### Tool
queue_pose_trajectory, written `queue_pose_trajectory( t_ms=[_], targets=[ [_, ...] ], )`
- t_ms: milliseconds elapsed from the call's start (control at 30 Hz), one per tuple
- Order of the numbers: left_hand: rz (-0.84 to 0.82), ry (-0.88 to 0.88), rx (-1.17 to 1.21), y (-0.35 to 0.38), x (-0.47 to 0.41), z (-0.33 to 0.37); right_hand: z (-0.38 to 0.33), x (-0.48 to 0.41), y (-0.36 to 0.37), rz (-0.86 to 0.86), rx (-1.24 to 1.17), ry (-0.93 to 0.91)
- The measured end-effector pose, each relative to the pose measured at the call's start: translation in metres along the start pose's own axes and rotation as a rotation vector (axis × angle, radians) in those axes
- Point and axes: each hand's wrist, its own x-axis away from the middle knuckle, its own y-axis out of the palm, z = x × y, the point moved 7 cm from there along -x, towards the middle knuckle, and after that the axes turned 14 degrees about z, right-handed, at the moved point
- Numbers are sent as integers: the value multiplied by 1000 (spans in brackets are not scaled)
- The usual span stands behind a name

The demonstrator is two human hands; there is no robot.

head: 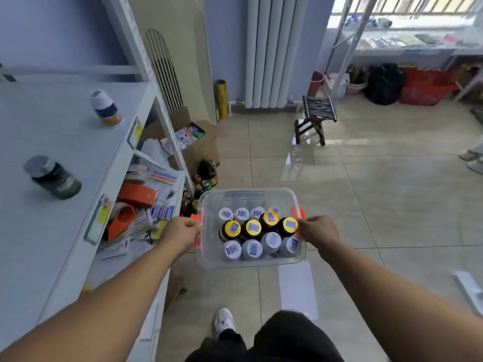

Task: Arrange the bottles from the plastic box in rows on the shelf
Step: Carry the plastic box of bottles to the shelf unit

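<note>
Both arms out fwd, left hand (183, 231) & right hand (317, 231) each clenched, knuckles up

The plastic box (251, 262) hangs over the floor to the right of the shelf (60, 142); in it, 12 bottles (252, 228) stand upright in 3 rows of 4; 2 bottles stand well apart on the shelf, one (105, 108) behind the other (52, 177).

A makeshift stockroom in a tiled room: white metal shelving (65, 142) carried price-tag holders (100, 218) on its edge, with stationery (146, 205) heaped on a lower tier, a radiator (271, 48) on the wall and bags (407, 84) under a second rack (418, 45).
</note>
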Motion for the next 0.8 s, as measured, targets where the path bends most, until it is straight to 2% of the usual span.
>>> queue_pose_trajectory(
  t_ms=[267, 367, 533, 800],
  targets=[
    [-91, -19, -51, 60, -153, 50, -43, -123, 60, 17, 5, 74],
    [-51, -47, -87, 84, -202, 55, -49, -172, 92, -22, 47, 59],
    [-28, -120, -138, 122, -266, 51, -62, -237, 143, -68, 147, 11],
    [-90, -206, -198, 190, -365, 12, -44, -323, 221, -88, 301, 55]
  ],
)
